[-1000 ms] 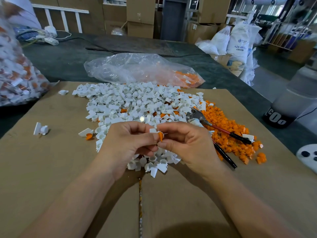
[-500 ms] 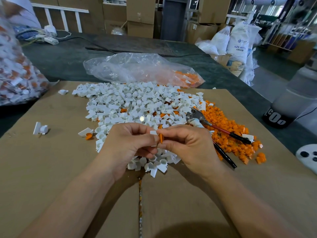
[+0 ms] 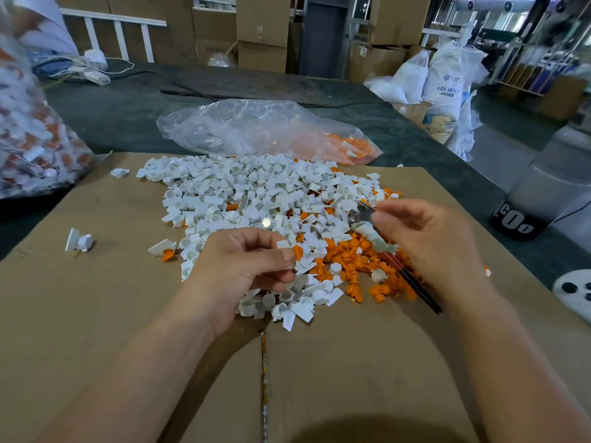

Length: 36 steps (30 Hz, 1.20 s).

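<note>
My left hand [image 3: 243,270] pinches a small white plastic piece with an orange cap [image 3: 296,251] between thumb and fingertips, over the near edge of a pile of white pieces [image 3: 256,193]. My right hand [image 3: 435,244] hovers to the right above a pile of orange caps [image 3: 348,266]. Its fingers are loosely curved and its fingertips reach the head of the pliers [image 3: 374,239], which lie on that pile. The pliers' handles are partly hidden under this hand.
All of this lies on a flat cardboard sheet [image 3: 96,314] on a dark table. A clear bag [image 3: 262,132] with some caps lies behind the piles, and a full bag [image 3: 25,139] stands at the left. One loose white piece [image 3: 78,241] lies at the left.
My right hand has let go of the piece held between both hands and moved right to the pliers. My left hand keeps the capped piece in place.
</note>
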{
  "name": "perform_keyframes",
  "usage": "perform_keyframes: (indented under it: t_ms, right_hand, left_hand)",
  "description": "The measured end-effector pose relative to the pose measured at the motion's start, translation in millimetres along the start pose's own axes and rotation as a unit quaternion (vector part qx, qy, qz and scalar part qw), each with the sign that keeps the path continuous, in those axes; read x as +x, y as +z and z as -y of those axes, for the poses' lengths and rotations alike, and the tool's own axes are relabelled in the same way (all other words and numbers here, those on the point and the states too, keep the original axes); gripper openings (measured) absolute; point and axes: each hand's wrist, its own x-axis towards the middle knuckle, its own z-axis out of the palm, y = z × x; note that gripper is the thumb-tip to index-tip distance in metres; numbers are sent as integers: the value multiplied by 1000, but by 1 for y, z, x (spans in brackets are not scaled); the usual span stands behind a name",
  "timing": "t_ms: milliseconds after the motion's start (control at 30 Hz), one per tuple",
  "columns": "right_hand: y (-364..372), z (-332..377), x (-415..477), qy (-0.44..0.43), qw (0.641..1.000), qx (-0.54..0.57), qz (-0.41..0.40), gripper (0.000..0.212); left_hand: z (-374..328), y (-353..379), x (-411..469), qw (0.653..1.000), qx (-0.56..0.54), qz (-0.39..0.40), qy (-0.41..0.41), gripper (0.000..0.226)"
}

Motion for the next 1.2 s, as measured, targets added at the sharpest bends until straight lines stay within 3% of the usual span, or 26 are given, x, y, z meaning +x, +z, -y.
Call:
perform_keyframes:
  t_ms: [67, 100, 233, 333, 467, 800, 900, 1200]
  right_hand:
    - [-19, -10, 7, 61, 994, -82, -29, 24]
    - [-25, -15, 10, 92, 988, -123, -10, 38]
    - [-30, -24, 13, 193, 935, -245, 170, 105]
    - [-25, -30, 15, 185, 905, -310, 227, 120]
    - [-21, -39, 18, 172, 891, -360, 216, 109]
    - [-21, -35, 17, 145, 926, -335, 97, 74]
    - [-21, -30, 17, 130, 930, -330, 98, 67]
    - [-9, -13, 8, -43, 963, -267, 1, 30]
  left_hand:
    - [1, 0, 1, 1000, 1, 2, -3, 25]
    - [1, 0, 1, 1000, 0, 2, -3, 25]
    - [2, 0, 1, 1000, -8, 1, 2, 23]
    - [2, -1, 1, 1000, -7, 0, 3, 23]
    - [2, -1, 1, 1000, -9, -1, 4, 24]
    - [8, -1, 5, 1000, -7, -6, 6, 6]
    - [10, 1, 6, 1000, -14, -11, 11, 8]
    - [10, 5, 9, 992, -88, -64, 64, 13]
